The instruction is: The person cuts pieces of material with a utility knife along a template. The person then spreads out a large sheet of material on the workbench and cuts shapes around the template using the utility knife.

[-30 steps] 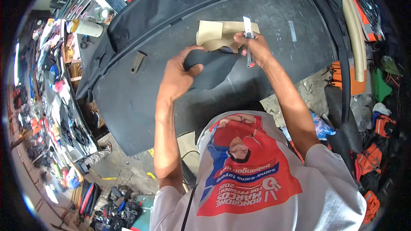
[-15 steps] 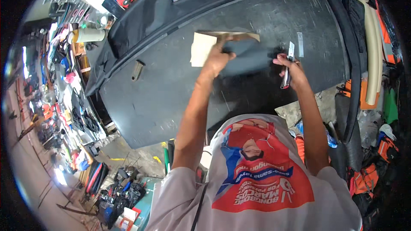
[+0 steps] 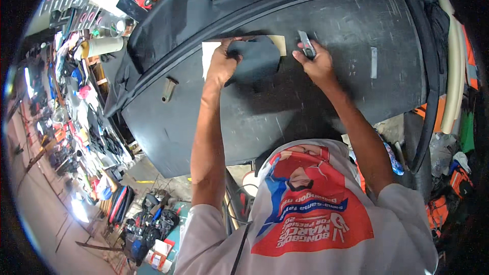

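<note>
Over the black worktable, my left hand (image 3: pixel 222 66) is closed on a dark grey sheet (image 3: pixel 257 57), thumb on top. Pale cream card (image 3: pixel 207 51) shows behind the sheet at its left and right; the fingers beneath are hidden. A short way to the right, my right hand (image 3: pixel 320 64) is wrapped round a utility knife (image 3: pixel 306 46). The knife's blade points up and away, apart from the sheet. Most of its handle is covered by the palm and fingers.
The scratched black tabletop (image 3: pixel 239 117) carries a small metal piece (image 3: pixel 169 89) at left and a clear strip (image 3: pixel 374 62) at right. Black fabric (image 3: pixel 165 30) lies along the far left edge. Long pale foam tubes (image 3: pixel 452 66) stand at far right.
Both hands have shifted left in the picture, the left with the dark sheet and card. My right hand has also moved farther away with the knife, and its blade now tilts left.
</note>
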`<state>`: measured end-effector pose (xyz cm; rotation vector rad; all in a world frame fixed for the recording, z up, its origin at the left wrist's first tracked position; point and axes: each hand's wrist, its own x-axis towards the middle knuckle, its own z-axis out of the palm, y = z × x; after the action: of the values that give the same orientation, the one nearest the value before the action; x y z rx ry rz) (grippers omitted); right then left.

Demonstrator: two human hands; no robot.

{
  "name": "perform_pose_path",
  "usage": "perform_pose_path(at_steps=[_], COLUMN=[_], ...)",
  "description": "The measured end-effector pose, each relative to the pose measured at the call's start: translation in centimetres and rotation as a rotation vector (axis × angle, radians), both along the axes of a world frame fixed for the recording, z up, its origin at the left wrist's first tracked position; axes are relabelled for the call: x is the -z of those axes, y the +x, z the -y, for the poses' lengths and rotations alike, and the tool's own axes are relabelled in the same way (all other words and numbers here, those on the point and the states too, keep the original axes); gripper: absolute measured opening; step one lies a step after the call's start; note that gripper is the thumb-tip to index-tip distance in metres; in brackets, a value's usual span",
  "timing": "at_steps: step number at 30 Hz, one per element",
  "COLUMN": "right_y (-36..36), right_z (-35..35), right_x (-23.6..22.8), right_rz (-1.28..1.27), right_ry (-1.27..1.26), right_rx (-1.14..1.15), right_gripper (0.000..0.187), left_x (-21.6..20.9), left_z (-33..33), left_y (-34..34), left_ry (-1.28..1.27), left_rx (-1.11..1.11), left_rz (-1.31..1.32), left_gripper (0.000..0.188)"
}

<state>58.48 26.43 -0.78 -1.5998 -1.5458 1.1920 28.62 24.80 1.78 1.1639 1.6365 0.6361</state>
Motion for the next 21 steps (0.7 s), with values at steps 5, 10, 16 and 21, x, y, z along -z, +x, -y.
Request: perform_pose_path(at_steps=[5, 10, 16, 21], right_y=[-5.9, -9.5, -8.7, -8.9], right_z=[-3.3, -4.1, -4.0, -3.2], right_x=[1.7, 2.8, 3.0, 2.5], right_rz=[0.237, 0.325, 0.414, 0.459], right_ry=[0.14, 0.126, -0.004, 0.051], right_rx=[-0.14, -0.267, -0.352, -0.356], right_gripper=[0.034, 0.033, 0.035, 0.036], left_x=[-3.5, -3.0, 2.8, 3.0], left_z=[2.1, 2.3, 0.5, 0.2], left_y=[-2.3, -2.2, -3.0, -3.1], left_ry=[-0.165, -0.079, 0.333, 0.251], left_rx=[0.158, 0.132, 0.057, 0.09], left_rz=[0.009, -0.054, -0.598, -0.829], left_gripper=[0.046, 0.048, 0.054, 0.057])
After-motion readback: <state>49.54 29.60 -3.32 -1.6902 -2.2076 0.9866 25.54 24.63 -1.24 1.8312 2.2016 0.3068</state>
